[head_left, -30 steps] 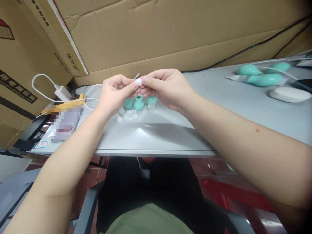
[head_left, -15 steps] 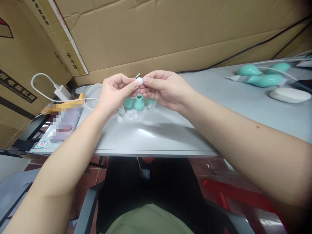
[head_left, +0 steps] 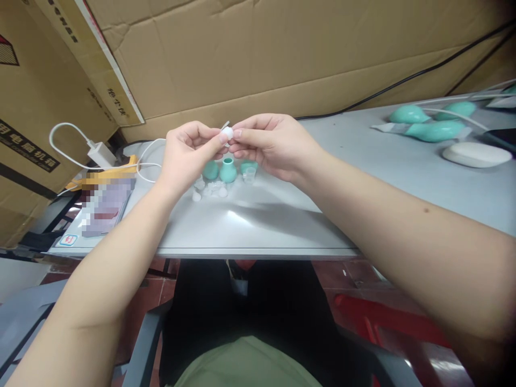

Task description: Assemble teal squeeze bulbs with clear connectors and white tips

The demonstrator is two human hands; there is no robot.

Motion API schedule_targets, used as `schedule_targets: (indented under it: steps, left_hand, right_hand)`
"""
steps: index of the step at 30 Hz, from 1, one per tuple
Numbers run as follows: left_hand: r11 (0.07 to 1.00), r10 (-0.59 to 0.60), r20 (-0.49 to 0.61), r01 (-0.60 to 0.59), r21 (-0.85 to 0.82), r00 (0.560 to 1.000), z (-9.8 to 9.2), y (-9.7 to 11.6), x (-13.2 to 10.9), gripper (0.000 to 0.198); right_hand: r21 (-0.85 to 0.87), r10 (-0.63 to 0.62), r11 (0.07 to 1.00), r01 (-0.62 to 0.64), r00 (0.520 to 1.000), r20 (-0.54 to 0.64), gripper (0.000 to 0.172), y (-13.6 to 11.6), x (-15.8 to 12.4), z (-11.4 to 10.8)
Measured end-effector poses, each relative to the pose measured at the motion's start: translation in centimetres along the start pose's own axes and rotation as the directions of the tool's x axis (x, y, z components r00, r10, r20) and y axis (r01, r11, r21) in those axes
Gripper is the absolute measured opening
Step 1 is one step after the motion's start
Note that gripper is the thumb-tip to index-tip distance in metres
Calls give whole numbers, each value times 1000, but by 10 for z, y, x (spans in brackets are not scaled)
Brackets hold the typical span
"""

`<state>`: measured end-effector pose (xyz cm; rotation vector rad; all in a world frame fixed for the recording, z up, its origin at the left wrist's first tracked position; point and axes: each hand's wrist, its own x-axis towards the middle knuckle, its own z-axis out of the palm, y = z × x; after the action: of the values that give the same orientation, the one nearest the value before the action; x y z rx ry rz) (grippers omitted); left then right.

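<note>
A small white piece [head_left: 227, 134] is pinched between the fingertips of my left hand [head_left: 192, 149] and my right hand [head_left: 271, 144], above the grey table [head_left: 274, 231]. A thin pale stem sticks up from it. Just below my fingers, a teal bulb [head_left: 228, 172] stands upright with its round opening facing up. Another teal bulb [head_left: 210, 170] is at its left, and a third teal piece [head_left: 248, 165] at its right, partly behind a clear plastic cup [head_left: 249, 175]. Several small clear parts [head_left: 216, 188] lie in front of the bulbs.
A phone-like flat item [head_left: 108, 207], a yellow power strip [head_left: 105, 173] and a white charger [head_left: 101, 155] with its cable are at the left. Teal bulbs [head_left: 436, 130] and a white oval object [head_left: 477, 155] lie at the right. Cardboard [head_left: 258, 59] stands behind.
The white piece has turned slightly between my fingertips, and both hands still grip it. The whole view has shifted a little.
</note>
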<state>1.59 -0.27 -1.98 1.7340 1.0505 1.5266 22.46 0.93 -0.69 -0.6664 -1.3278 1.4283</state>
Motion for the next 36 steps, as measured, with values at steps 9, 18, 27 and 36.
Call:
schedule_targets:
  steps: [9,18,27,36]
  left_hand:
    - [921,216,354,-310,235,910,-7,15,-14,26]
    - [767,81,692,-488,417,717,-3,18,-17,17]
    - [624,-38,727,-551,553,686,7,18,-20,15]
    - [612,9,673,-537,581,739,9,20,-21,7]
  right_hand:
    - [-705,130,688,174,926,355,29,-50,-4,-40]
    - [-881,405,428,203,829,387,39,-36,-7,-39]
    - [-957,571,61,284,777,267,28,-46,-17,-17]
    - [-967,553,84,239,797,245,26,-53,-16,-20]
